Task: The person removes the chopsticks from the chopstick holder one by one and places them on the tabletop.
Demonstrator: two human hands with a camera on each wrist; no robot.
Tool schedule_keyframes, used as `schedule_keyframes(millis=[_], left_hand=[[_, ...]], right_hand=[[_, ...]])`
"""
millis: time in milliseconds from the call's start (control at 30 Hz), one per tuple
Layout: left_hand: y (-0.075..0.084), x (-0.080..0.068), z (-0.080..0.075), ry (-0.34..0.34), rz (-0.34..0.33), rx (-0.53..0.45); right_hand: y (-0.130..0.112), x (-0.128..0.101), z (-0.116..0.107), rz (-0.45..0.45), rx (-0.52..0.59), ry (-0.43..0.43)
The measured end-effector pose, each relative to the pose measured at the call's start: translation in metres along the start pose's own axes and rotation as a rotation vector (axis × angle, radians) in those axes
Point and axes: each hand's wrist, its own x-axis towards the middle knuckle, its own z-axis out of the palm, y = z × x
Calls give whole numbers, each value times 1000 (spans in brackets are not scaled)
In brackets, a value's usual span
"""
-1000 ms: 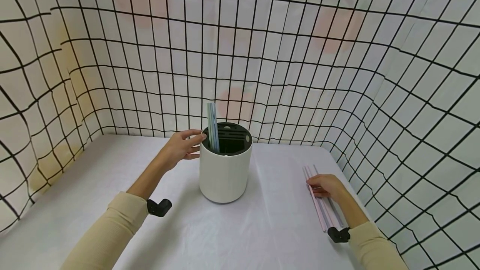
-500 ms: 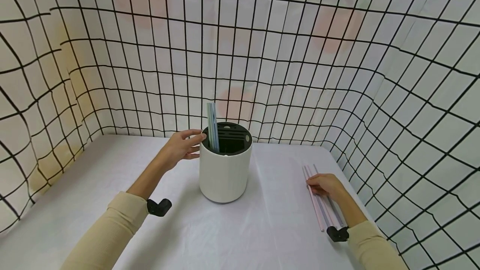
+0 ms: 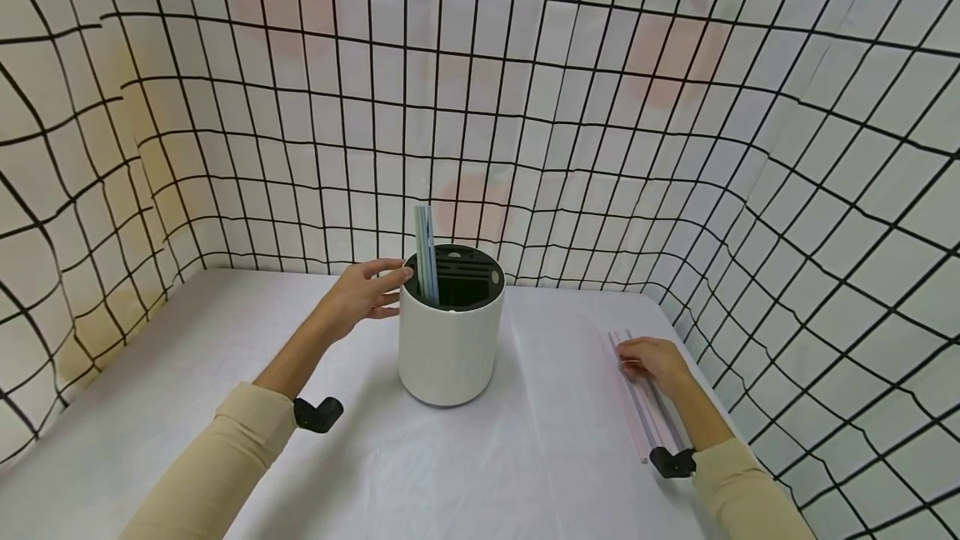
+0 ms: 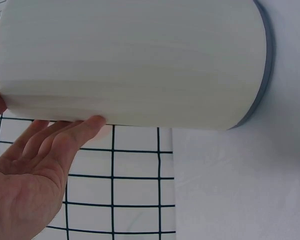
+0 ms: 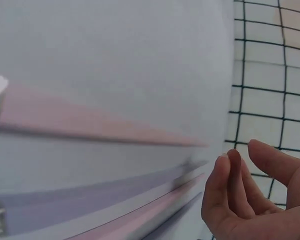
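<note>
Watching the sticks first — a small bundle of long pink and lilac strips lying side by side on the white table, near its right edge, running from the far end toward me; the right hand now sits over their far end, where half a second ago it lay a little nearer along them; so the hand has slid up the bundle, and I read that as hunting for a place to lift from, nothing lifted yet. In the right wrist view the fingers are loosely curled with the thumb apart, hovering just above the strips; no stick is between them as far as I can see — the hand is slack and holds nothing, though whether the fingertips brush the sticks I cannot tell.

The white holder stands upright mid-table, well apart from the bundle, its dark slotted insert showing at the top; two pale blue-grey sticks stand in it at the left side. The left hand has not shifted over the last second; its straight fingers press flat on the holder's wall near the rim, steadying rather than clasping.

Around everything, a white cloth backdrop with a black grid.
</note>
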Motion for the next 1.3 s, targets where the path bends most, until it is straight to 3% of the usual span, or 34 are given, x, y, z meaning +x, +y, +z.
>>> schedule_keyframes(millis=[167,433,633,733,967,1300], left_hand=[[0,0,0,1,3,0],[-2,2,0,4,-13,3],[-1,1,-1,3,-15,-2],[-1,1,-1,-1,-9,-3],[-4,0,-1,-3,1,-20],[-4,2,-2,-10,-6,-30]], right_hand=[[-36,-4,11,-66,26,-86],[-128,-36,44,-257,29,-223],[-189,-61,77,-310,116,-273],[-211,-70,95,-343,97,-297],[-239,-84,135,-386,85,-390],[-244,-91,172,-398,100,-526]])
